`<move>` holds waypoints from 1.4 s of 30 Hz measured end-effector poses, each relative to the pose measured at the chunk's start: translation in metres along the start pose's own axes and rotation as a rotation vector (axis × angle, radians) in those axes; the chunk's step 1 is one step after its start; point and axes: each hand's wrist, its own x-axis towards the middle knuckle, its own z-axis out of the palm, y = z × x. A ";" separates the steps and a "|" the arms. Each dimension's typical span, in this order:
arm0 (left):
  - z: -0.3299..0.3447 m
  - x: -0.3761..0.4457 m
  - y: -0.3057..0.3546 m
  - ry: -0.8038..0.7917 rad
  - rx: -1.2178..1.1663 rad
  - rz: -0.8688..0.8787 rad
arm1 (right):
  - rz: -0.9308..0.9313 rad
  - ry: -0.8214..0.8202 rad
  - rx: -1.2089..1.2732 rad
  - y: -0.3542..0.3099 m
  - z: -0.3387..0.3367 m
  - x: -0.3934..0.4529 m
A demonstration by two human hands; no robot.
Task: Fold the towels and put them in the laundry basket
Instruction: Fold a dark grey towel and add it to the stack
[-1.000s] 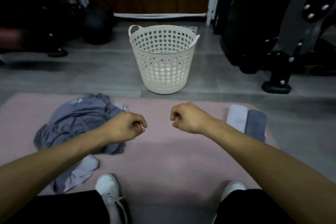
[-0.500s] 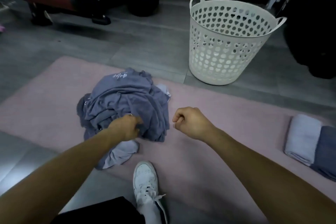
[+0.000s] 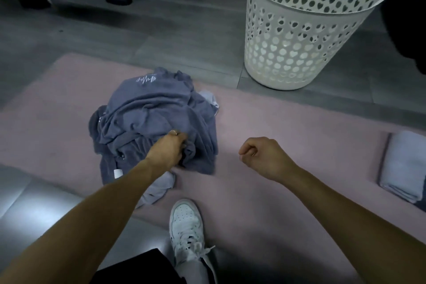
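Left hand (image 3: 169,148) now reaching into towel pile (image 3: 156,120) on pink mat (image 3: 288,127), seemingly gripping dark towel; moments ago clenching empty. Right hand (image 3: 265,157) staying clenched, empty. Basket (image 3: 302,30) standing beyond mat; next fold starting.

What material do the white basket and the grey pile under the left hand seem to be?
Laundry basket: apparently moulded plastic, matt white, with heart-shaped holes. Pile of towels: soft blue-grey cloth, probably terry, judging by its limp creases where the left hand grips it.

You have one white laundry basket (image 3: 302,37), one crumpled pile of grey towels (image 3: 152,120), two folded towels (image 3: 405,166), one pink mat (image 3: 276,136) and one white shoe (image 3: 186,221).
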 end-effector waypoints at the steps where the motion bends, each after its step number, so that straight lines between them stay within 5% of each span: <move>1: -0.009 -0.002 0.007 0.063 -0.057 0.039 | 0.000 0.015 0.012 0.002 -0.006 -0.006; 11: -0.125 -0.086 0.147 0.338 -0.359 0.420 | -0.068 0.112 0.069 0.001 -0.082 -0.102; 20: -0.161 -0.123 0.260 0.284 -0.668 0.500 | -0.161 0.258 -0.161 -0.001 -0.142 -0.171; 28: -0.156 -0.115 0.322 0.109 -0.470 0.578 | -0.149 0.534 0.035 0.022 -0.222 -0.232; 33: -0.125 -0.101 0.345 0.051 -0.177 0.532 | -0.115 0.504 0.091 0.044 -0.221 -0.248; 38: -0.127 -0.106 0.378 0.024 -0.396 0.732 | -0.119 0.451 0.127 0.046 -0.222 -0.246; 42: -0.130 -0.101 0.399 0.051 -0.495 0.584 | -0.070 0.374 0.118 0.054 -0.226 -0.247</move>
